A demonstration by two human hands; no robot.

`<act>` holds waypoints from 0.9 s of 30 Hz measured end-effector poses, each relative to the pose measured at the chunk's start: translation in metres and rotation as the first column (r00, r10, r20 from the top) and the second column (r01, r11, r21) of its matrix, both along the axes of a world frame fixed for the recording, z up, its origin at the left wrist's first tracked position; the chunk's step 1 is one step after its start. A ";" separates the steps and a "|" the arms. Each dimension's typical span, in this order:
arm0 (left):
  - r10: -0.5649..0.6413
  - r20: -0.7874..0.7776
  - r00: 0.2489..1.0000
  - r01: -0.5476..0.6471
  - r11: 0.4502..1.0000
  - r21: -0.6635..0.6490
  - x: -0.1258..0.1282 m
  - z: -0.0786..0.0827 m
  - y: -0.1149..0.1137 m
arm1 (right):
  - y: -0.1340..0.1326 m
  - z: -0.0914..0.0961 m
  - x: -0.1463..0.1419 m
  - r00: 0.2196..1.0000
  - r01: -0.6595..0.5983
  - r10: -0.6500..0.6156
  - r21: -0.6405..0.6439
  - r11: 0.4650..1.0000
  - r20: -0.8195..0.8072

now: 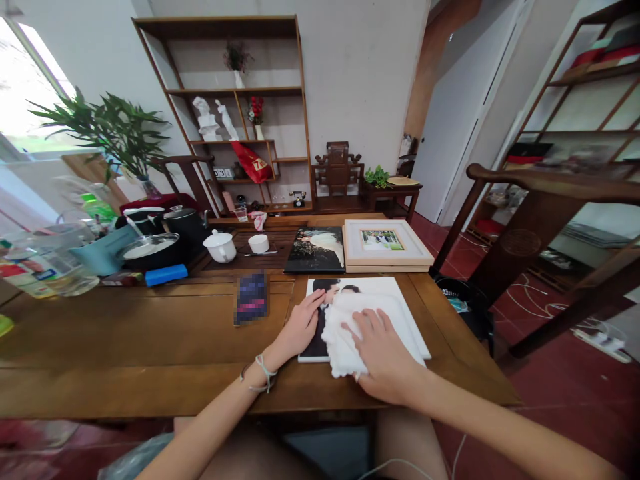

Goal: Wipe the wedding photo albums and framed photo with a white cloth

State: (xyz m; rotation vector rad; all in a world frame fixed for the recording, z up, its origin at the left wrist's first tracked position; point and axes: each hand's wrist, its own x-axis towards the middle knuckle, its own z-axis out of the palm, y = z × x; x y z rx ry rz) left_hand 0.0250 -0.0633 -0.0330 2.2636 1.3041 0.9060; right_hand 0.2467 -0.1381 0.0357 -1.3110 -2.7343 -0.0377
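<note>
A photo print on a white board point(400, 313) lies flat on the wooden table point(150, 333) in front of me. My left hand point(299, 328) rests open on its left edge, fingers stretched flat. My right hand point(383, 357) presses a white cloth point(350, 333) flat onto the photo, fingers spread over the cloth. The cloth covers much of the picture's middle.
Behind the photo lie a dark photo album point(316, 250) and a framed picture point(385, 245). A phone point(251, 298) sits to the left. Teapot point(220, 246), cup point(259, 244), pots and bottles crowd the table's left. A wooden chair point(545, 220) stands on the right.
</note>
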 end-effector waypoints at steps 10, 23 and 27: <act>0.016 -0.006 1.000 -0.016 0.999 -0.034 0.002 0.003 -0.003 | 0.036 -0.004 0.035 0.995 0.063 -0.057 0.072 0.995 -0.080; 0.021 0.002 1.000 -0.021 1.000 -0.022 0.001 0.004 -0.001 | -0.020 -0.012 0.013 0.999 0.047 -0.047 0.050 0.998 0.001; 0.008 0.021 1.000 -0.008 1.000 -0.025 0.000 0.004 0.001 | 0.000 -0.003 -0.004 0.996 0.091 -0.092 0.033 0.995 0.020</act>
